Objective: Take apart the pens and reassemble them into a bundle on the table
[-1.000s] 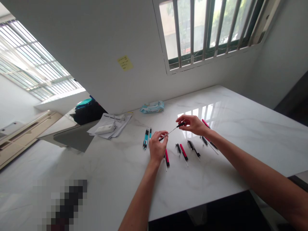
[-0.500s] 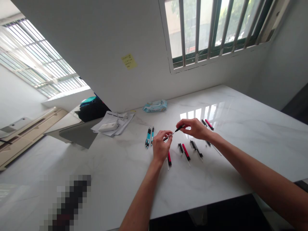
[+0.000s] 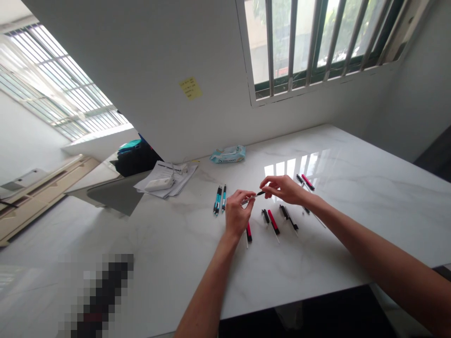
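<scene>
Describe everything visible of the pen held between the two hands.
The pen is slim, with a short black section at the end pinched by the right hand and a thin pale shaft, possibly a refill, running to the fingertips of the left hand. It looks like plastic, though the frame is too small to tell. It is held above the white marble table, tilted slightly, spanning the gap between the hands; nothing else touches it.

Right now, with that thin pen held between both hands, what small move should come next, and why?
Probably keep the pen straight and work it slowly along its length, since the left hand and right hand each pinch one end of it. It looks thin enough to bend, and the red pen lies just below.
</scene>
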The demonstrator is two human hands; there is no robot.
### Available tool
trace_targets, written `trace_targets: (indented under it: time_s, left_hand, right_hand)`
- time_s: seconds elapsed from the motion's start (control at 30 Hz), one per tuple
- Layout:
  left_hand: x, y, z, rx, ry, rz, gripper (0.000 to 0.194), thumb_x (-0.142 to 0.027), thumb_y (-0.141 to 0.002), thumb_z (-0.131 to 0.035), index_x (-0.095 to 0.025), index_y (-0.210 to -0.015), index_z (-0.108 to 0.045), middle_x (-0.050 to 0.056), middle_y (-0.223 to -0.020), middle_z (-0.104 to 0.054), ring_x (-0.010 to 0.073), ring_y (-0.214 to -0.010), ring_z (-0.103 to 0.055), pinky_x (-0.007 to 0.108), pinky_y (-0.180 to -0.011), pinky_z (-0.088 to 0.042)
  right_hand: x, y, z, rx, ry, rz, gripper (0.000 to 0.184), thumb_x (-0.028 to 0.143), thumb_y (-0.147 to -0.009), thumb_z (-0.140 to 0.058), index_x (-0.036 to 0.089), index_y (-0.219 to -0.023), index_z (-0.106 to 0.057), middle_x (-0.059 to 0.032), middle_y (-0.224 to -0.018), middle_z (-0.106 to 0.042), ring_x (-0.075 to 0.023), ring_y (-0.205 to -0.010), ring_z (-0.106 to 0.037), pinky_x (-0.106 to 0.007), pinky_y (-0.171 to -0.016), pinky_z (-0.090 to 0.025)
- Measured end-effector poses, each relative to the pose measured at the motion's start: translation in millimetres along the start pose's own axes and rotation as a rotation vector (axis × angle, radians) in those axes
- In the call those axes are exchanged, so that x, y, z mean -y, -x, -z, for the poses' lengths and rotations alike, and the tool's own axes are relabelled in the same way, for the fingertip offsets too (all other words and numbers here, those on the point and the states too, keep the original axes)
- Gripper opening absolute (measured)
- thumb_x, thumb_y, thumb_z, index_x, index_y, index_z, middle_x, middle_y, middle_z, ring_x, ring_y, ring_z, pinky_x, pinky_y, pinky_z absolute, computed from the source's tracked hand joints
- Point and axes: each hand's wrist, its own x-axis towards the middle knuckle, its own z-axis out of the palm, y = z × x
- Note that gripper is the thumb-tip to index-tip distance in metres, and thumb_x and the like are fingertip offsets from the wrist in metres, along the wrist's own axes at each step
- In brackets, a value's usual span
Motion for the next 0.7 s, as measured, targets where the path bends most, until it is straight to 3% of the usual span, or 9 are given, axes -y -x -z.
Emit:
trace_targets:
  time_s: [0.1, 0.23, 0.53, 0.7]
  left_hand:
    - [0.1, -0.6, 0.7, -0.003, -0.01, -0.001, 0.013, -0.018, -0.092, -0.067, -0.026, -0.097, -0.076, 0.003, -0.098, -0.075, 0.018, -0.083, -0.07, 0.035, -0.086, -0.058]
    - [1.1, -1.0, 1.8, -0.018, -0.008, 0.016, 0.013, -0.017, -0.091, -0.068, -0.025, -0.097, -0.076, 0.003, -0.098, -0.075, 0.0184, -0.083, -0.07, 0.035, -0.085, -0.058]
    - [8.7, -0.2, 0.8, 0.005, 0.001, 0.078, 0.018, -0.024, -0.093, -0.067, -0.025, -0.109, -0.077, 0.004, -0.1, -0.077, 0.0195, -0.088, -0.073, 0.035, -0.086, -0.058]
    - [10.5, -0.6, 1.3, 0.045, -0.024, 0.079, 0.015, -0.029, -0.093, -0.07, -0.025, -0.104, -0.08, 0.005, -0.097, -0.081, 0.0217, -0.086, -0.075, 0.037, -0.085, -0.058]
  right_hand:
    - [1.7, 0.8, 1.7, 0.014, 0.025, -0.022, 0.027, 0.047, -0.099, -0.059, 0.022, -0.099, -0.069, -0.0033, -0.075, -0.078, -0.0195, -0.072, -0.073, -0.034, -0.073, -0.056]
    - [2.5, 1.7, 6.9, 0.046, 0.03, 0.046, 0.029, 0.045, -0.089, -0.073, 0.023, -0.108, -0.069, -0.0038, -0.086, -0.079, -0.0207, -0.08, -0.074, -0.034, -0.076, -0.057]
    - [-0.1, 0.0, 5.9, -0.047, 0.001, 0.112, 0.023, 0.044, -0.089, -0.072, 0.023, -0.099, -0.073, -0.0043, -0.09, -0.076, -0.0209, -0.083, -0.072, -0.037, -0.083, -0.057]
    - [1.5, -0.1, 5.1, -0.058, 0.153, 0.04, 0.03, 0.05, -0.094, -0.066, 0.023, -0.086, -0.075, -0.0032, -0.08, -0.077, -0.0196, -0.072, -0.07, -0.033, -0.072, -0.052]
